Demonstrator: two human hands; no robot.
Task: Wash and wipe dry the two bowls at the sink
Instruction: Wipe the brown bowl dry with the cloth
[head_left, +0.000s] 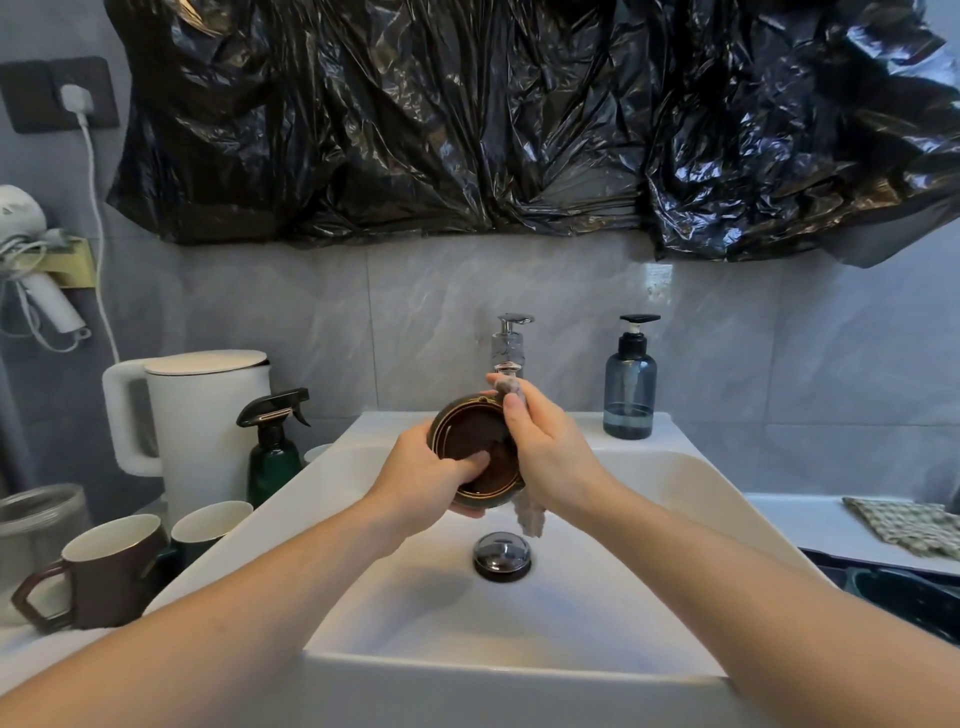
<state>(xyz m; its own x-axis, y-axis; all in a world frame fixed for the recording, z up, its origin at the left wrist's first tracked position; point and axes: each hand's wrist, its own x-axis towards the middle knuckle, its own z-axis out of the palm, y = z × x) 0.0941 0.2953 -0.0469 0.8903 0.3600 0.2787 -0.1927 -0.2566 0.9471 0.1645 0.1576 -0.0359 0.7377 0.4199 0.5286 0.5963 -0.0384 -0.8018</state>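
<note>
Bowl, dark brown with a greenish rim, is held tilted above the white sink, its inside turned toward the camera, just in front of the tap. It is gripped by the left hand, whose grip is closed round the lower left rim, with the thumb lying inside the bowl and the fingers curled underneath. A grey cloth is pinched in the right hand against the bowl's right rim; one end of the cloth sticks up above the fingers and the other hangs below the wrist. The drain plug is seen in the basin directly beneath. On the sink's back ledge a blue soap bottle is stood to the right of the tap. On the tabletop to the left, a green spray bottle, a white kettle and a brown mug are set near one another. A patterned cloth is laid on the surface at the far right.
</note>
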